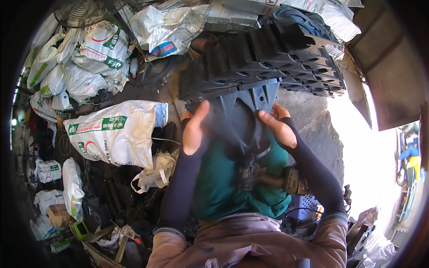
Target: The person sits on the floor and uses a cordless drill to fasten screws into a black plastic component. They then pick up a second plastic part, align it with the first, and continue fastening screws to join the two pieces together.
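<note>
Fingers (268,117) on seemingly plastic part (237,116), sack-strewn floor (147,89)

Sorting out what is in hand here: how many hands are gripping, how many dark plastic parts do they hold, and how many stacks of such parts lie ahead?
Hands gripping: 2, left hand and right hand
Dark plastic part held: 1
Stack of dark plastic parts ahead: 1
Total: 4

White woven sacks (117,134) with green and red labels lie heaped at the left
</note>
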### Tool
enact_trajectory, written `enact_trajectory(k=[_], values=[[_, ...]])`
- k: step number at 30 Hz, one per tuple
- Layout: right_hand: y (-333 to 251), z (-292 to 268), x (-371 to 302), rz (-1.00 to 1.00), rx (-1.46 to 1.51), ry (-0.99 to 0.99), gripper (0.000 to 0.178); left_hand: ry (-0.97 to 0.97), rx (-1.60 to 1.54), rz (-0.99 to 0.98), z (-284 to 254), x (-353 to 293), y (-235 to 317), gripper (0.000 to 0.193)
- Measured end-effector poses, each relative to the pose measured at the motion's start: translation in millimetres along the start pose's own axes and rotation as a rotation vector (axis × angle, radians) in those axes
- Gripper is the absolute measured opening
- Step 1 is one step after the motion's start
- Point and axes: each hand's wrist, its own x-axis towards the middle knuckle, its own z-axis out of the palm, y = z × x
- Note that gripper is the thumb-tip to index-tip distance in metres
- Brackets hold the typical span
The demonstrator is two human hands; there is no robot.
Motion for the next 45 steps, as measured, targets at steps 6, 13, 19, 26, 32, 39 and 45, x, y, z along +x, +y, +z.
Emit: enact_trajectory(k=[6, 13, 19, 26, 32, 39, 45], values=[[22.2, -9.9, -10.8, 0.015, 0.024, 0.064, 0.043, 0.013, 0.022, -0.038, -13.5, 18.1, -17.8, 0.027], [26.6, -21.3, -27.6, 0.19, -0.208, 0.291, 0.038, 0.121, 0.875, 0.067, -10.8, 10.1, -41.4, 0.054], [34.7, -37.4, -37.7, 0.223, -0.374, 0.205, 0.046, 0.241, 1.256, 0.13, -15.8, -18.0, -46.3, 0.058], [31.5, -57.8, -33.3, 0.182, -0.707, 0.074, 0.048, 0.498, 1.05, -0.245, -166.4, -55.1, -89.1, 0.036], [25.0, -26.5, -66.3, -0.178, -0.856, 0.327, 0.046, 1.051, 1.967, 0.23, -293.4, -140.6, -109.2, 0.021], [15.1, 10.4, -89.9, -0.341, -1.223, 0.358, 0.041, 0.355, 1.764, -0.404, -409.8, -155.9, -54.3, 0.025], [17.4, 7.1, -86.3, -0.567, -1.247, 0.088, 0.034, 0.154, 1.782, -0.691, -433.3, -113.9, -59.8, 0.025]])
